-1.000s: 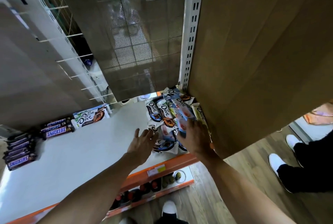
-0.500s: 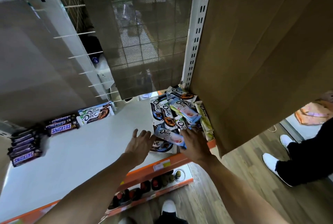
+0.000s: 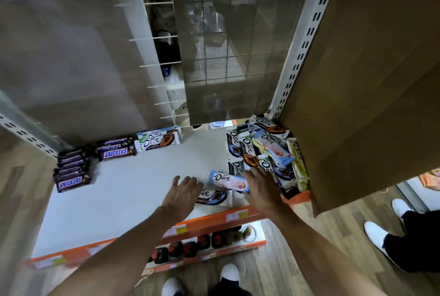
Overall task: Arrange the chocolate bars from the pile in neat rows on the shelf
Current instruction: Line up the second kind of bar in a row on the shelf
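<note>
A pile of Dove chocolate bars [image 3: 264, 153] lies at the right end of the white shelf [image 3: 133, 191], against a cardboard box. My right hand [image 3: 262, 188] holds a pink-and-blue Dove bar [image 3: 226, 180] just left of the pile, lifted over another Dove bar [image 3: 214, 197] that lies flat near the shelf's front edge. My left hand [image 3: 183, 193] hovers beside it with fingers spread, holding nothing. At the back left, Snickers bars [image 3: 116, 149] and two Dove bars [image 3: 159, 141] lie in a row; more Snickers bars [image 3: 71, 172] are stacked at the far left.
A large cardboard box [image 3: 369, 81] walls off the right side. Orange price rail [image 3: 214, 220] runs along the shelf front, with bottles [image 3: 190, 247] on the lower shelf. Another person's white shoes [image 3: 378, 234] stand on the wooden floor at right.
My right hand has drawn the pink Dove bar out of the pile and moved it left toward the shelf front. My left hand stays spread near it.
</note>
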The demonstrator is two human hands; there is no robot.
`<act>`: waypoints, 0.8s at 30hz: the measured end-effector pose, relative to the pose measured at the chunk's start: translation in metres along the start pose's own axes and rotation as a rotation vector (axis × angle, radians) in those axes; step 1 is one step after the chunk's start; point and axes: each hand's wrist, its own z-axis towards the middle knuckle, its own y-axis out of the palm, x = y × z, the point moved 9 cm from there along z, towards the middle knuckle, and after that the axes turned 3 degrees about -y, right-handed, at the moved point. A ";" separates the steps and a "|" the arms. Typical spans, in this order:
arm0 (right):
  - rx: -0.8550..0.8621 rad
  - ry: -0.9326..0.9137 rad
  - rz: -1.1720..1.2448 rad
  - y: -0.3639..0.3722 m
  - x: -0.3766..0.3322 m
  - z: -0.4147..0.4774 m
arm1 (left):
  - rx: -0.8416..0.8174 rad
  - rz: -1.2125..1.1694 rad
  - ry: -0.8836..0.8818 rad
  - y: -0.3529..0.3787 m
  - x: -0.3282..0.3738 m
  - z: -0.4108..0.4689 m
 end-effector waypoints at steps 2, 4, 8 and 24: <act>-0.021 -0.013 -0.007 0.004 -0.010 0.006 | -0.010 -0.025 -0.046 0.003 -0.012 -0.009; -0.050 -0.018 -0.016 0.007 -0.021 0.012 | -0.023 -0.045 -0.086 0.007 -0.023 -0.018; -0.096 -0.068 0.061 0.014 -0.047 0.025 | -0.043 -0.089 -0.145 0.014 -0.047 -0.037; -0.196 -0.251 0.111 0.044 -0.101 0.076 | -0.231 -0.151 -0.337 0.036 -0.101 -0.071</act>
